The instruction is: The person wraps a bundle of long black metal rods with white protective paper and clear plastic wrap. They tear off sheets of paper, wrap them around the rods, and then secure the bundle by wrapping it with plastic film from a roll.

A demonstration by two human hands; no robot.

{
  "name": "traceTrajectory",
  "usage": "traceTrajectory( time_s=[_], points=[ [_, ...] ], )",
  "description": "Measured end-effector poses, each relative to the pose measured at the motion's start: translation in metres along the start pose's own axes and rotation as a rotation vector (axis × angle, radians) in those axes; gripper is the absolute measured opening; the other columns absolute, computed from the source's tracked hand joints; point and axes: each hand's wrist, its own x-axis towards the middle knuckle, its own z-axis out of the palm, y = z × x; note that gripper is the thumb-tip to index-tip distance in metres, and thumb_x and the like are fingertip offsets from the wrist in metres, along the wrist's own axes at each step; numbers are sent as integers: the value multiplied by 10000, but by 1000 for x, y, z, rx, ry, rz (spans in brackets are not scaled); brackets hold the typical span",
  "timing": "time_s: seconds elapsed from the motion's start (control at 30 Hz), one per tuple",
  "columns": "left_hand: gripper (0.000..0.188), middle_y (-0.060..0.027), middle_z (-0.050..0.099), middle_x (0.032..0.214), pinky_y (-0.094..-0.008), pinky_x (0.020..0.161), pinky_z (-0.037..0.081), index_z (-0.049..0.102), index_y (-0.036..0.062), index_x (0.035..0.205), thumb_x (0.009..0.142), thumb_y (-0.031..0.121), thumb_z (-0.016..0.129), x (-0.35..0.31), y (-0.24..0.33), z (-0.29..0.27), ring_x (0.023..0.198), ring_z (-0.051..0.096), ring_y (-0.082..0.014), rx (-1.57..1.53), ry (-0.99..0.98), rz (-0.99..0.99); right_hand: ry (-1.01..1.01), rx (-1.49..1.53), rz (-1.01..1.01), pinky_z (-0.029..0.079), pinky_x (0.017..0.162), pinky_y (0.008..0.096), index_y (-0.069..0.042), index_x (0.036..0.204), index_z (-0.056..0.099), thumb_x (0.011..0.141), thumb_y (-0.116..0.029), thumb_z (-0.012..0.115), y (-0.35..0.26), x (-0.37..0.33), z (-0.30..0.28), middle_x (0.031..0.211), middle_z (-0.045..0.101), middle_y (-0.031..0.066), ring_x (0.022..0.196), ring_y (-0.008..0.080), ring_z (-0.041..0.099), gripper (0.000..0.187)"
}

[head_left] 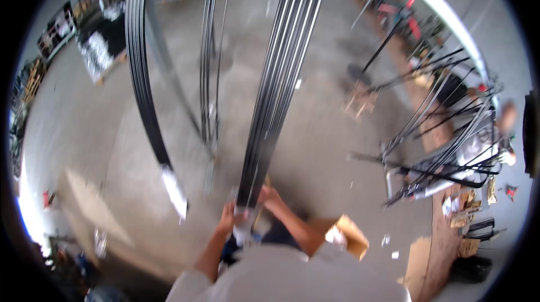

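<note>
A bundle of long, glossy black strips hangs down in front of me, its lower end close to my body. My left hand is closed around the left side of that end, where something white shows under the strips. At the bundle's right edge is my right hand, its fingers closed. A narrow tan strip shows above and below the right hand. Blur hides the fingertips of both hands.
More black strips hang at the left, with a white-wrapped lower end. Thinner strips hang between the bundles. An opened cardboard box stands at my right. Farther right, a rack of dark rods stands near another person.
</note>
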Motion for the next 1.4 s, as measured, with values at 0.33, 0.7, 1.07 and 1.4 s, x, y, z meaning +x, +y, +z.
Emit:
traceTrajectory(
  time_s=[0.33, 0.7, 1.07, 1.4],
  points=[
    [216, -3, 607, 750, -243, 604, 454, 604, 79, 846, 647, 56, 683, 30, -42, -11, 660, 558, -89, -242, -147, 57, 1002, -173, -1377, 416, 722, 291, 0, 861, 506, 771, -1, 505, -450, -56, -252, 811, 519, 91, 756, 193, 508, 91],
    [273, -2, 606, 780, -240, 641, 445, 600, 64, 892, 646, 101, 709, 25, -45, 2, 696, 546, -78, -128, -138, 123, 1380, -149, -755, 393, 835, 420, 50, 1161, 296, 584, -325, 742, -558, 43, -404, 998, 491, 235, 939, 356, 501, 820],
    [409, -56, 604, 837, -304, 659, 449, 566, 56, 973, 636, 212, 737, 37, -58, 1, 740, 540, -120, 124, 26, 111, -351, 1216, -698, 393, 875, 520, -27, 1278, 285, 636, -378, 631, -283, -95, -166, 1156, 443, 223, 1005, 383, 495, 810],
    [456, -86, 505, 791, -292, 645, 415, 435, -36, 1017, 684, 148, 688, 9, -32, 21, 725, 474, -146, 284, 256, 186, -400, 1426, 24, 386, 863, 457, -38, 1261, 324, 732, -542, 500, -100, -138, -32, 1146, 474, 193, 1051, 329, 468, 751]
  ],
)
